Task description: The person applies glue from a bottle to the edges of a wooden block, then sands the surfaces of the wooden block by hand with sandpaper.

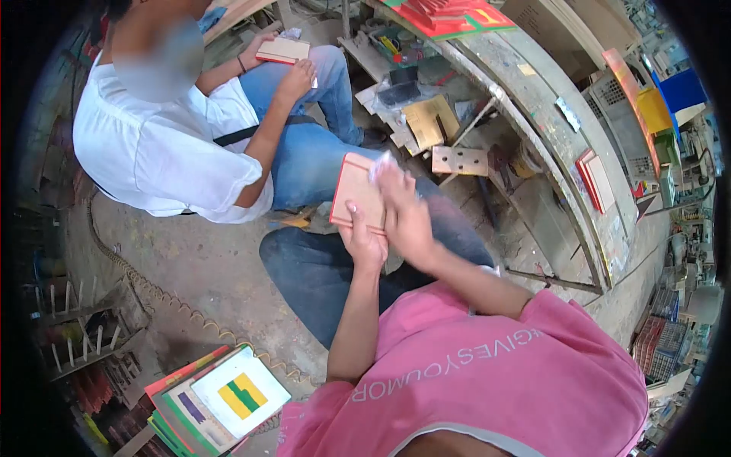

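Observation:
My left hand [365,242] grips the lower edge of a small, flat tan wooden panel with red edges [356,186], thumb on its face. The panel is tilted above my lap. Over its right side lies my right hand [407,217], somewhat blurred, its fingers closed around a whitish crumpled piece, perhaps a cloth [383,164], that touches the panel's upper right corner. Part of the panel is hidden behind my right hand.
A seated co-worker in a white shirt [164,156] at left holds a similar red-edged panel [283,51]. A worn workbench [533,107] curves along the right, with more red-edged panels [598,181] on it. Painted boards [244,392] and a coiled hose [164,293] lie at lower left.

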{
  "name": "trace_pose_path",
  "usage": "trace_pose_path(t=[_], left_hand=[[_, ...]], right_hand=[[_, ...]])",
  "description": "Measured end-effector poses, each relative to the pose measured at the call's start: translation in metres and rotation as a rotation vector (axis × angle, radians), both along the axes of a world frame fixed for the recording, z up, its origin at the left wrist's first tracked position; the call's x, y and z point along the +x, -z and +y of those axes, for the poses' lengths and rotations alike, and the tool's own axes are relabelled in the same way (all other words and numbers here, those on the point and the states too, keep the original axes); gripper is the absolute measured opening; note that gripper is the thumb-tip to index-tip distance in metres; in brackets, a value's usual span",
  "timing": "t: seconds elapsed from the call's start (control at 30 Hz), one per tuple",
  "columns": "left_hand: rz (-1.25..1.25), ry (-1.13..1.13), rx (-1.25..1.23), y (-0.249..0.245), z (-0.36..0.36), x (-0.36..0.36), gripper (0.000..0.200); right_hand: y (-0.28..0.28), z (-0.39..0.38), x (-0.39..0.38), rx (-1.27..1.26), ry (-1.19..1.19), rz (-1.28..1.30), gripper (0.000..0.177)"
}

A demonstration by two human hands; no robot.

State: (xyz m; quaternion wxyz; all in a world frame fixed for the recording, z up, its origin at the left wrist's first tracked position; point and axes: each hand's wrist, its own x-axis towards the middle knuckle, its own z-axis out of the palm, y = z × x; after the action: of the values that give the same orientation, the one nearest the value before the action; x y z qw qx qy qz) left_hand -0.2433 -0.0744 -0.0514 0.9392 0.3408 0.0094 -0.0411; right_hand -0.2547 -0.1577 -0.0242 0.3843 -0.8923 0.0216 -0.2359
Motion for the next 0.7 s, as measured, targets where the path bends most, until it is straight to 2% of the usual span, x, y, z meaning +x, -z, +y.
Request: trace_pose_path(t=[0.07, 0.1, 0.13, 0.2, 0.27, 0.33, 0.4, 0.43, 0.47, 0.53, 0.6, 0.7], left_hand=[[0.032, -0.032, -0.038, -0.003, 0.001, 0.000, 0.050], [0.001, -0.048, -0.061, -0.004, -0.002, 0.001, 0.050], [0.008, -0.050, -0.063, -0.002, -0.005, 0.002, 0.050], [0.000, -0.052, -0.005, 0.000, -0.003, -0.001, 0.051], [-0.014, -0.062, -0.029, -0.008, 0.000, 0.006, 0.052], [-0.005, -0.083, -0.074, -0.012, 0.001, 0.002, 0.052], [-0.049, -0.056, 0.021, -0.006, 0.002, -0.005, 0.053], [-0.019, -0.077, -0.003, -0.007, 0.006, -0.005, 0.054], [-0.004, -0.107, -0.037, -0.010, 0.006, 0.002, 0.054], [-0.036, -0.114, -0.024, -0.012, 0.003, 0.010, 0.054], [-0.049, -0.103, 0.031, -0.009, 0.002, 0.001, 0.052], [-0.058, -0.097, -0.005, -0.007, 0.011, 0.000, 0.050]], right_hand=[[0.006, 0.003, -0.014, 0.012, -0.097, -0.039, 0.035], [0.006, -0.009, -0.003, 0.064, -0.101, 0.020, 0.036], [0.003, -0.014, 0.018, 0.047, 0.035, -0.024, 0.038], [-0.004, -0.005, 0.015, 0.090, 0.050, -0.072, 0.038], [0.000, 0.011, -0.021, 0.075, -0.060, -0.016, 0.034], [0.006, -0.008, 0.001, 0.013, -0.122, -0.041, 0.034], [0.004, -0.020, 0.026, 0.042, 0.016, 0.004, 0.037], [-0.005, -0.008, 0.012, 0.097, 0.012, 0.027, 0.037], [0.000, -0.001, -0.008, 0.006, -0.037, 0.025, 0.035], [-0.005, 0.001, -0.017, -0.019, -0.115, -0.009, 0.033], [0.001, -0.017, 0.015, 0.066, 0.039, 0.036, 0.035], [0.000, 0.003, -0.013, 0.094, -0.019, 0.010, 0.036]])
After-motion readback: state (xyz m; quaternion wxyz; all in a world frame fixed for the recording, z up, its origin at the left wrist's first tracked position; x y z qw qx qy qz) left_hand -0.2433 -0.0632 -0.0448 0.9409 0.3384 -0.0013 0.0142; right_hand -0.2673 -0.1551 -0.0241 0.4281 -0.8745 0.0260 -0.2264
